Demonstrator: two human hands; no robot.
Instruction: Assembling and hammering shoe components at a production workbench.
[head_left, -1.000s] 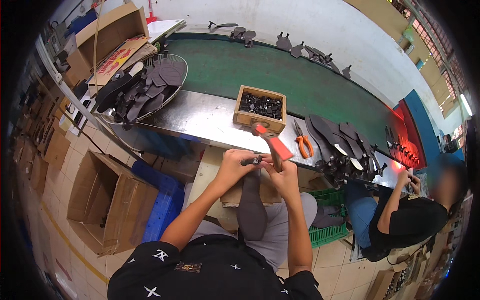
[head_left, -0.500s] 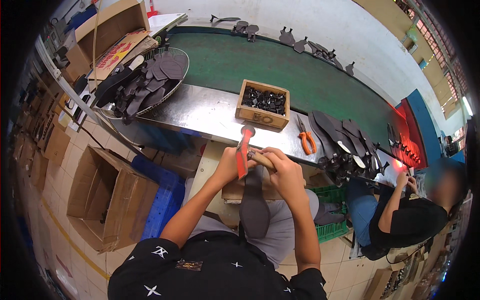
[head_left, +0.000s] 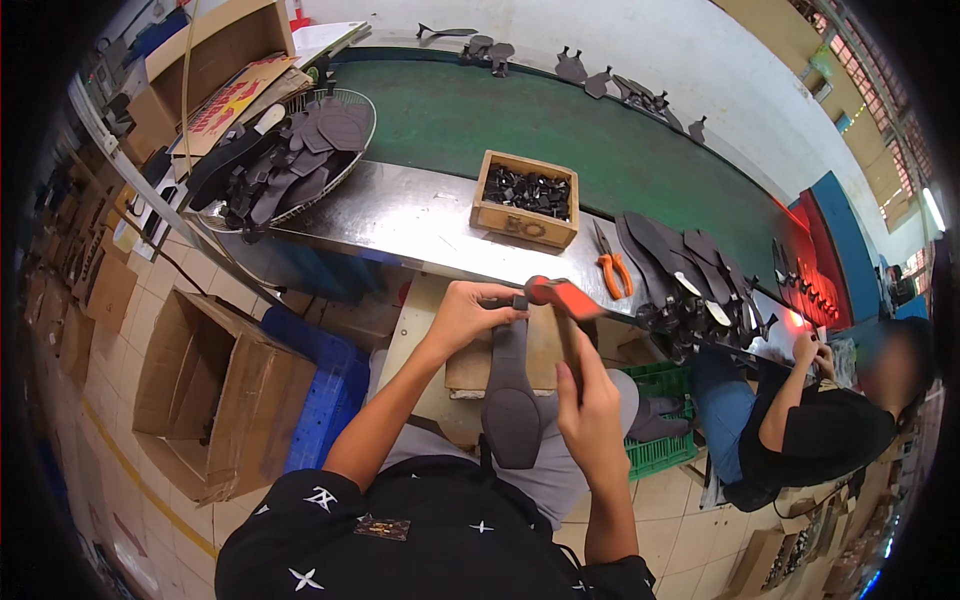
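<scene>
My left hand [head_left: 468, 318] pinches the narrow upper end of a dark grey strap piece [head_left: 512, 400], where a small black clip [head_left: 520, 303] shows at the fingertips. The strap's broad rounded end hangs down over my lap. My right hand [head_left: 594, 415] is wrapped round the wooden handle of a hammer. The red-orange hammer head [head_left: 568, 297] is raised just right of the clip, blurred at its right end. Behind the strap lies a flat wooden board [head_left: 472, 372], partly hidden by it.
A wooden box [head_left: 527, 232] of small black clips stands on the metal bench edge [head_left: 400, 220]. Orange-handled pliers [head_left: 614, 275] and a pile of grey pieces [head_left: 690, 275] lie right of it. A wire basket [head_left: 372, 135] holds more pieces. A co-worker [head_left: 810, 400] sits at right.
My right hand has moved down and right, swinging the hammer head from left of the strap to its right. My left hand now pinches the strap end beside the clip.
</scene>
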